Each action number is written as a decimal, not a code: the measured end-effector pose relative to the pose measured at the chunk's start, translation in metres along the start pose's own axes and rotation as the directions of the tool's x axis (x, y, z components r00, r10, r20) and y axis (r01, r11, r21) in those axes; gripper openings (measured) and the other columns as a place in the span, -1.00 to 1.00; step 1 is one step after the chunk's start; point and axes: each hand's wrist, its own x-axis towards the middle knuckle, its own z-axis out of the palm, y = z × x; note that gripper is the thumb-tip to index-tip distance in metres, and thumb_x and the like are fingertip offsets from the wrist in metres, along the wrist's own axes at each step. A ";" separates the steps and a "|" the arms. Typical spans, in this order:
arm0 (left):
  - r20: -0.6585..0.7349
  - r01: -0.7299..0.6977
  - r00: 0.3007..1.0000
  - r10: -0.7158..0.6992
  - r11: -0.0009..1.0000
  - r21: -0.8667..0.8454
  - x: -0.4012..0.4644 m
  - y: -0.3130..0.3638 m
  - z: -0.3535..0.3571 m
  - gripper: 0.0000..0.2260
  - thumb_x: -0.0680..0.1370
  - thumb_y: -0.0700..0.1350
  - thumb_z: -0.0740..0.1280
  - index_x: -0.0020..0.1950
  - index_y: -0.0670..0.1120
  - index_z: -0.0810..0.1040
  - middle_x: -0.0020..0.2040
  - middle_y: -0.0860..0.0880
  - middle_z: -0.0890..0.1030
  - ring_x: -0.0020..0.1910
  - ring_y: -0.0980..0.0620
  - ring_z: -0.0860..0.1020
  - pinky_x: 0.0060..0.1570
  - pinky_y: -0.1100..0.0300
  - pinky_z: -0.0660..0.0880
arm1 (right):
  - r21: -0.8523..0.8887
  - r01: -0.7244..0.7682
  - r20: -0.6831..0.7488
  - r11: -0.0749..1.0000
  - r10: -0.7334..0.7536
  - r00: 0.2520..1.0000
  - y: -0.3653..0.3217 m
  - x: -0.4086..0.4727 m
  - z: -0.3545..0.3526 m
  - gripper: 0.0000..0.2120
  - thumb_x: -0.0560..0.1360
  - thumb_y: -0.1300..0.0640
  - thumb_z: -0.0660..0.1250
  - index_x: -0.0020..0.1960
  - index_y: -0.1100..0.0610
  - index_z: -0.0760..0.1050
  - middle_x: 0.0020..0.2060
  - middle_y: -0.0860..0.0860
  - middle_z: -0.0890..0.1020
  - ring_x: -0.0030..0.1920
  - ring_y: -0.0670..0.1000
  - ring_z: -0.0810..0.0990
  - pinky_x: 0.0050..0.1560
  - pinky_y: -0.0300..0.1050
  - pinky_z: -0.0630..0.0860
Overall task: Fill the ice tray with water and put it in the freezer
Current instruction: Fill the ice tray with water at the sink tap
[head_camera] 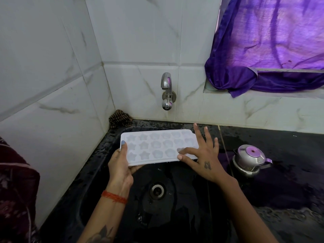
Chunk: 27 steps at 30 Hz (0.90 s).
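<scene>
1. Ice tray (158, 148), white with star and flower moulds, is held level above the black sink (98, 165).
2. Left hand (121, 163) grips its left end, thumb on top.
3. Right hand (201, 153) lies spread and flat, fingertips on the tray's right end.
4. Steel tap (166, 90) juts from the tiled wall behind; a small steel kettle (250, 160) stands on the counter to the right.

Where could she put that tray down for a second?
Bare dark counter lies behind the steel kettle, toward the tiled wall. The sink floor around the drain is also open. The corner by the brown cloth is cramped.
</scene>
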 end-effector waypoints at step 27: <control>-0.001 0.001 1.000 -0.001 1.000 0.001 -0.002 -0.002 -0.002 -0.85 0.59 0.02 0.27 -0.10 -0.04 0.51 -0.11 -0.03 0.62 -0.14 0.01 0.60 -0.28 0.03 0.56 | -0.004 0.022 -0.054 1.000 -0.022 0.998 0.001 -0.001 0.004 -0.42 0.32 -0.54 -0.07 -0.12 -0.26 0.59 0.49 -0.19 -0.24 0.47 -0.04 -0.40 0.41 0.18 -0.41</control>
